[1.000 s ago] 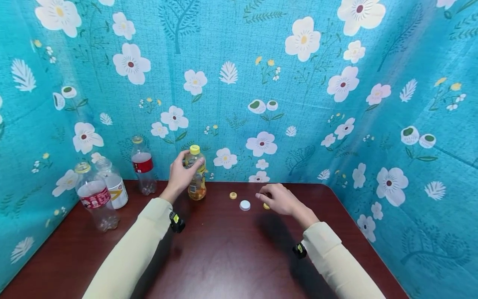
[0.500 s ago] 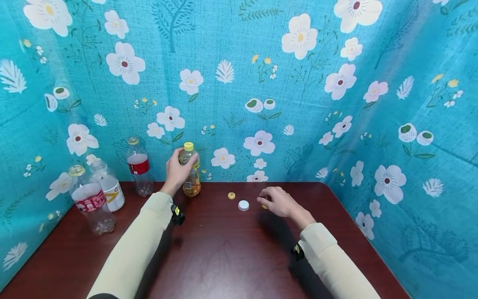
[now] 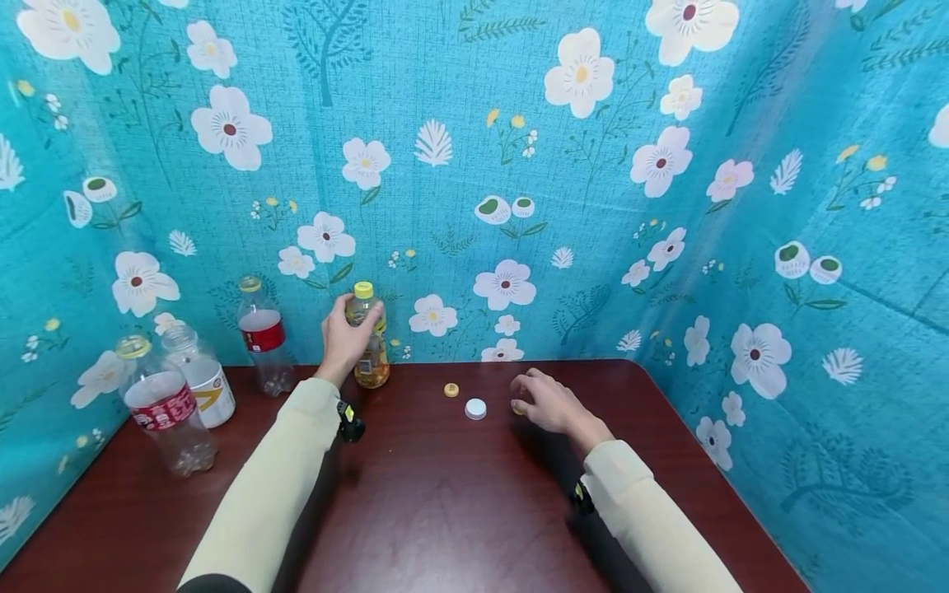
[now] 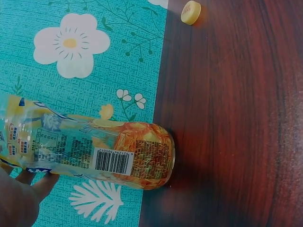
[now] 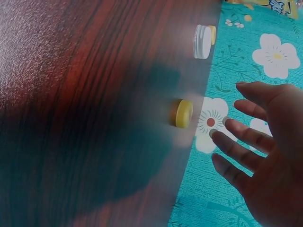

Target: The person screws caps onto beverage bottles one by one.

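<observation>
My left hand grips an upright clear plastic bottle around its upper part, near the table's back edge. The bottle has a yellow cap on top, a printed yellow label and an orange patterned lower part with a barcode. My right hand hovers over a loose yellow cap, which it mostly covers in the head view. In the right wrist view its fingers are spread and relaxed, with a gap to that cap. To its left lie a white cap and another yellow cap.
At the left of the dark red-brown table stand a clear bottle with a pink-red label, an uncapped white-labelled bottle and a red-labelled bottle. A blue flowered cloth hangs behind and at both sides.
The head view has turned a little to the right. My left hand has shifted the bottle slightly back. My right hand has moved slightly right over the yellow cap.
</observation>
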A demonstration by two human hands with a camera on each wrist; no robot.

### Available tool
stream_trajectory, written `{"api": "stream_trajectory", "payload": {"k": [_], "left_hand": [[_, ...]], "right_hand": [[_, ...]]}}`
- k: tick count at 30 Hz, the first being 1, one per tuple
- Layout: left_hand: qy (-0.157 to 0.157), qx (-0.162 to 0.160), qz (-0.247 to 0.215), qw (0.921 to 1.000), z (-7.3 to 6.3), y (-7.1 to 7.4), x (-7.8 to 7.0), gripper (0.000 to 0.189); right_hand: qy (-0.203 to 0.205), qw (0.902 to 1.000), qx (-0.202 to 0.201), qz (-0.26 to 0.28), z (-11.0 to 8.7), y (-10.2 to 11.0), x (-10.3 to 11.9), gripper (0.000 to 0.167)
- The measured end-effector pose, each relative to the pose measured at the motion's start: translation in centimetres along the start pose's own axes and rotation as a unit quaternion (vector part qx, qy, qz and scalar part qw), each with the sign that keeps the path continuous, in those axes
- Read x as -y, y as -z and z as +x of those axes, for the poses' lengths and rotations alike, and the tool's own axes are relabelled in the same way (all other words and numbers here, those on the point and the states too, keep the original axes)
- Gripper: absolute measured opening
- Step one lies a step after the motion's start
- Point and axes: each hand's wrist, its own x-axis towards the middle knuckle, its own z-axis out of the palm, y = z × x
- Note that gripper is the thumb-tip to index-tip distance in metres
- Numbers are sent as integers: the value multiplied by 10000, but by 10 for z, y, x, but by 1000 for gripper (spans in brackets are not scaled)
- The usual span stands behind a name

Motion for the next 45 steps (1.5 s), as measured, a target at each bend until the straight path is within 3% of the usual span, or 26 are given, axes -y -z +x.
{"api": "stream_trajectory", "payload": {"k": [10, 18, 30, 34, 38, 42, 45], "left_hand": [[74, 213, 152, 9996, 2, 6, -2, 89], [-301, 211, 312, 9988, -1, 17, -6, 86], [-1385, -436, 957, 9848, -20, 54, -14, 74], [-1631, -795, 1194, 9761, -30, 74, -14, 71], [-1886, -1285, 1468, 9625, -38, 91, -11, 71], [-2000, -1822, 1636, 9487, -41, 105, -4, 76], [-1825, -2112, 1662, 9458, -39, 114, 1, 82]], "right_hand": [[-231, 9996, 182, -11, 2, -5, -2, 37], [-395, 9983, 267, -341, 4, -12, -4, 44], [-541, 9958, 460, -571, 8, -23, -13, 47], [-476, 9970, 452, -417, 11, -27, -12, 44], [-391, 9981, 410, -225, 13, -29, -12, 41], [-262, 9989, 396, -17, 15, -29, -16, 34], [-172, 9989, 428, 65, 19, -29, -19, 30]]}}
